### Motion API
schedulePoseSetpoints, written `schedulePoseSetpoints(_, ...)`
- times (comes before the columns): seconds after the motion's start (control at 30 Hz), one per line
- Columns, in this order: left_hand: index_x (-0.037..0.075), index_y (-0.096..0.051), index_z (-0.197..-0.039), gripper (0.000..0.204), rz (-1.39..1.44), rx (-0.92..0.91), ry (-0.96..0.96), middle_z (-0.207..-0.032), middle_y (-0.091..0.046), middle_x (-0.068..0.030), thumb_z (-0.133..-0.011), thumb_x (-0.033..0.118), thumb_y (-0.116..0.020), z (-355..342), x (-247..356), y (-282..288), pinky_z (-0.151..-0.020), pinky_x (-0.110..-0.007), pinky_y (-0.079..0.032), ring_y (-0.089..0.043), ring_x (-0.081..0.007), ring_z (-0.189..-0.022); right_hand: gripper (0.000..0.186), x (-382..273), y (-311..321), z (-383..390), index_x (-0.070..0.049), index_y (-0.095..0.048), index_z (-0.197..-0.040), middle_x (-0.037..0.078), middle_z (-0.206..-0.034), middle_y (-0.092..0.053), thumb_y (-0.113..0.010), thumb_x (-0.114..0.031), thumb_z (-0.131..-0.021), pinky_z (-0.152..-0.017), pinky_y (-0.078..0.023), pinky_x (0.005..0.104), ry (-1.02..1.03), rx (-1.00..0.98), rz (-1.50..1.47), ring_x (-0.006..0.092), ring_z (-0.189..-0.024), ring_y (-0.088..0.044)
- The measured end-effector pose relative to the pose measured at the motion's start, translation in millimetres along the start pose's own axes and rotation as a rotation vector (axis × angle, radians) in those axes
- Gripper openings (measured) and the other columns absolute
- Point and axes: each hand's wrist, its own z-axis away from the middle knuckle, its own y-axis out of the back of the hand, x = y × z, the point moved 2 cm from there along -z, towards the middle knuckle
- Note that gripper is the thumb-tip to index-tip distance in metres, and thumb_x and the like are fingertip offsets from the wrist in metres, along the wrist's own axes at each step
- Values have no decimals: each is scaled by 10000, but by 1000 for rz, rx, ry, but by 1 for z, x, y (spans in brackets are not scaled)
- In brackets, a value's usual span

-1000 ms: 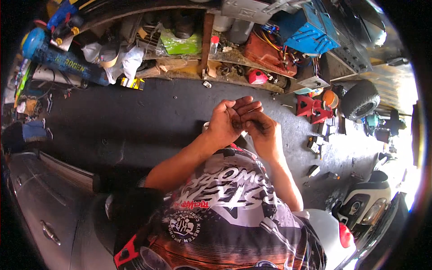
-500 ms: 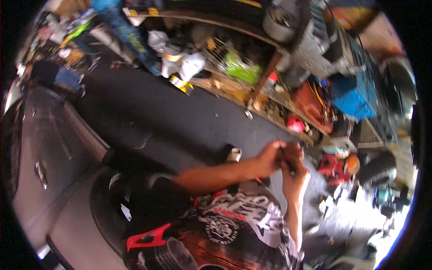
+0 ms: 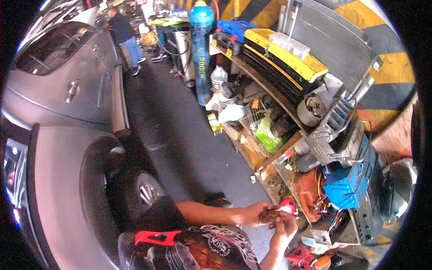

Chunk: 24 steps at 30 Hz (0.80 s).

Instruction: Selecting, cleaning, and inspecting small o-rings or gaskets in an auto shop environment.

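Observation:
In front of my body, toward the lower middle of the view, my left hand (image 3: 258, 214) and my right hand (image 3: 285, 228) meet. The fingers of both are closed around a small dark object (image 3: 270, 215) between them. Its kind cannot be made out, since fingers cover much of it. Just behind the fingertips, on or by the low shelf, is a round red and white item (image 3: 287, 206).
A grey car (image 3: 58, 153) with a wheel (image 3: 146, 191) lines the left. On the right, a cluttered wooden shelf (image 3: 274, 162) bears a blue metal toolbox (image 3: 351, 184). A tall blue gas cylinder (image 3: 201, 49) stands farther back. Another person (image 3: 123, 31) is at the far left.
My view has swung up, bringing the far person, the whole cylinder and the car wheel into sight. My hands sit lower in the picture and are still together.

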Motion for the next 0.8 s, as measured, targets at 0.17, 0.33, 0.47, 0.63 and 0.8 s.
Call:
schedulePoseSetpoints(0.17, 49, -580, -1024, 194, 171, -101, -248, -759, -528, -18, -865, 144, -521, 53, 70, 38, -388, -196, -318, -425, -74, -508, 120, 25, -40, -59, -1, -624, -963, 87, -770, -628, -623, -22, -845, -477, -452, 246, -93, -94, -37, 115, -543, -532)
schedulePoseSetpoints(0.33, 56, -601, -1028, 229, 407, -271, -589, -805, -571, -61, -825, 115, -515, 122, 176, 41, -543, -296, -476, -523, -170, -638, 182, 86, -114, -110, 31, -631, -990, 115, -771, -658, -616, -30, -819, -492, -472, 267, -406, -279, 29, 136, -541, -562)
schedulePoseSetpoints(0.47, 79, -606, -1024, 262, 495, 13, -593, -832, -593, -77, -777, 138, -542, 157, 238, 82, -551, -309, -456, -517, -190, -635, 204, 149, -194, -155, 41, -620, -1004, 130, -777, -657, -614, -45, -819, -499, -490, 279, -633, -435, 226, 162, -565, -595)
schedulePoseSetpoints(0.63, 67, -595, -990, 202, 449, -79, -800, -702, -530, -39, -813, 128, -520, 257, 356, 75, -449, -272, -350, -442, -147, -538, 252, 225, -284, -243, 36, -602, -1042, 135, -775, -654, -645, -115, -845, -485, -511, 302, -649, -545, 372, 186, -552, -604)
schedulePoseSetpoints(0.8, 62, -598, -996, 198, 267, 97, -885, -622, -468, -17, -848, 129, -486, 337, 440, 94, -419, -267, -314, -378, -115, -465, 187, 289, -380, -325, 18, -608, -984, 112, -744, -642, -637, -106, -846, -442, -510, 328, -598, -617, 584, 190, -531, -603)
